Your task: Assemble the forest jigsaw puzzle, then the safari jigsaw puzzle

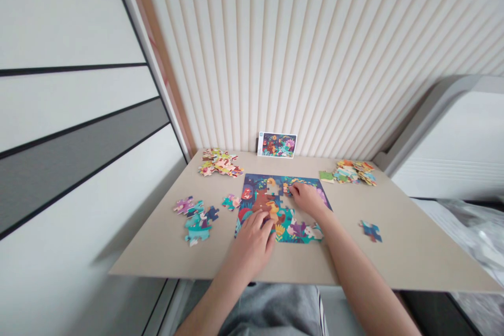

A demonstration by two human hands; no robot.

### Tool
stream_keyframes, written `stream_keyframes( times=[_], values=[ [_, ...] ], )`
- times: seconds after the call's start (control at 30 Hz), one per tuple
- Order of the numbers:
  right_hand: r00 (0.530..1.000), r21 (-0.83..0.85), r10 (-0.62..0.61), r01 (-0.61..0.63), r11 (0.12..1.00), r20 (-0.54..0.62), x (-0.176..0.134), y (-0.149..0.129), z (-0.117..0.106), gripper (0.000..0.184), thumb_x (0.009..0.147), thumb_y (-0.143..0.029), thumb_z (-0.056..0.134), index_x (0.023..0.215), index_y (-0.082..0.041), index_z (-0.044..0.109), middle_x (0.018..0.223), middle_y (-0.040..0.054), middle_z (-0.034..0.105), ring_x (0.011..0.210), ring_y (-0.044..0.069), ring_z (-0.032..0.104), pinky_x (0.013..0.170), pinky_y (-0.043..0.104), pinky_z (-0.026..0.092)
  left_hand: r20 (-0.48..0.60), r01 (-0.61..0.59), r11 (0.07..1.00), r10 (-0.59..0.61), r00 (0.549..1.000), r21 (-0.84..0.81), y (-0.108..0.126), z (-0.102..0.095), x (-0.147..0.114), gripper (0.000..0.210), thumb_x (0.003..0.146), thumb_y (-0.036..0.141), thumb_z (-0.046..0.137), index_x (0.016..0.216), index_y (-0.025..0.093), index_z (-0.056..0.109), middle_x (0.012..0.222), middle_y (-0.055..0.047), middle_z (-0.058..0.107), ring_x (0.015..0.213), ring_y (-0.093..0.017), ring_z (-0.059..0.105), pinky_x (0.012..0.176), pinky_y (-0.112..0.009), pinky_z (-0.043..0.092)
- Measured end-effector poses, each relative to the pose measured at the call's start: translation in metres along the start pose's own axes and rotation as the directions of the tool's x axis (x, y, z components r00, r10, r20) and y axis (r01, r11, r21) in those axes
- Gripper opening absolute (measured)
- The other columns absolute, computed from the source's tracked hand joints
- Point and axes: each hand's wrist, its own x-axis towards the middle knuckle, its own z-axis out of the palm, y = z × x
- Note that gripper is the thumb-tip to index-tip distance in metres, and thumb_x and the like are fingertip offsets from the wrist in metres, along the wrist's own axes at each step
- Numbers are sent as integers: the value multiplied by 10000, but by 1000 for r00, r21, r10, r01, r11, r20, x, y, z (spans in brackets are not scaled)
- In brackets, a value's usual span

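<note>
A colourful jigsaw puzzle (248, 202), partly put together, lies on the table with gaps in its middle and right side. My left hand (255, 236) rests on its lower left part, fingers spread and lying over the joined pieces. Over the upper right of the puzzle, my right hand (307, 199) has its fingers pinched on a puzzle piece (286, 189) at the edge of a gap. The fingers partly hide that piece. Left of the puzzle lie several loose pieces (198, 233), with a single teal and pink piece (231, 202) closer to it.
A picture card (276, 145) of the puzzle leans at the back of the beige table (157, 244). Piles of pieces lie at the back left (220, 164) and back right (352, 172). One blue piece (370, 231) is at the right. A pleated curtain (275, 52) hangs behind.
</note>
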Motion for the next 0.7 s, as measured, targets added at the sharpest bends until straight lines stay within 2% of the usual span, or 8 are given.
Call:
stream_keyframes(
  times=[0.13, 0.27, 0.47, 0.7],
  values=[
    [1000, -23, -3, 3, 1000, 21, 0, 0, -1, 434, 1055, -428, 349, 972, -202, 711, 996, 111, 763, 949, 233, 699, 780, 274, 410, 19, 1, 1000, -1, 1000, 6, -1, 1, 0, 308, 962, 212, 556, 1266, 246, 581, 1299, -86, 578, 1282, -269, 538, 1101, -478, 471],
    [995, -74, -27, 34, 997, 94, 7, 4, -9, 457, 1043, -480, 363, 987, -201, 720, 1014, 124, 761, 961, 254, 703, 775, 289, 433, 35, 10, 1000, -10, 999, 8, -1, 2, 0, 299, 962, 212, 554, 1259, 235, 581, 1306, -94, 572, 1289, -275, 534, 1107, -487, 465],
    [986, -62, -57, 67, 996, 157, 30, 14, -19, 407, 979, -477, 521, 780, -196, 739, 831, 119, 760, 838, 237, 711, 723, 275, 432, 29, 17, 1000, -17, 999, -4, -1, 1, 1, 301, 958, 202, 556, 1256, 244, 579, 1309, -104, 570, 1295, -284, 532, 1095, -496, 475],
    [994, 9, -42, 42, 999, 97, 28, 13, -9, 348, 951, -469, 573, 811, -198, 740, 876, 106, 756, 849, 225, 699, 707, 267, 419, 34, 28, 999, -27, 999, -19, 0, 0, 1, 308, 952, 194, 559, 1255, 246, 579, 1329, -101, 566, 1313, -288, 520, 1096, -500, 474]
  ],
)
